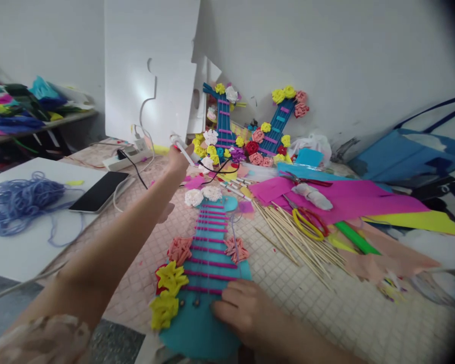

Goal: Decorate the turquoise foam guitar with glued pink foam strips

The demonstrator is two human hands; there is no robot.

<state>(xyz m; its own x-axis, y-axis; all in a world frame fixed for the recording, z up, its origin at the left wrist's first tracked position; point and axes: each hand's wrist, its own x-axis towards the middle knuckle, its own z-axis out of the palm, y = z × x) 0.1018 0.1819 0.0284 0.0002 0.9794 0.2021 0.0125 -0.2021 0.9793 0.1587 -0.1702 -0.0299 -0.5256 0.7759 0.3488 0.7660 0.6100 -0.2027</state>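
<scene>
A turquoise toy guitar (200, 333) with magenta strips across its neck and thin strings along it lies in front of me. Pink, white and yellow crepe-paper flowers sit along its edges. On the right side of its body rests my right hand (250, 308), fingers curled by the lower strings; whatever they pinch is hidden. My left hand (179, 157) reaches far across the table, closed around what looks like a white glue gun (184, 150), partly covered by the fingers. A black cord (216, 171) loops near it.
Two decorated guitars (224, 119) (278, 126) lean at the wall. Bamboo sticks (288, 237), scissors (307, 224), pliers (307, 180) and magenta paper (349, 197) spread rightward. Leftward are a power strip (127, 156), a phone (98, 192) and blue yarn (23, 199).
</scene>
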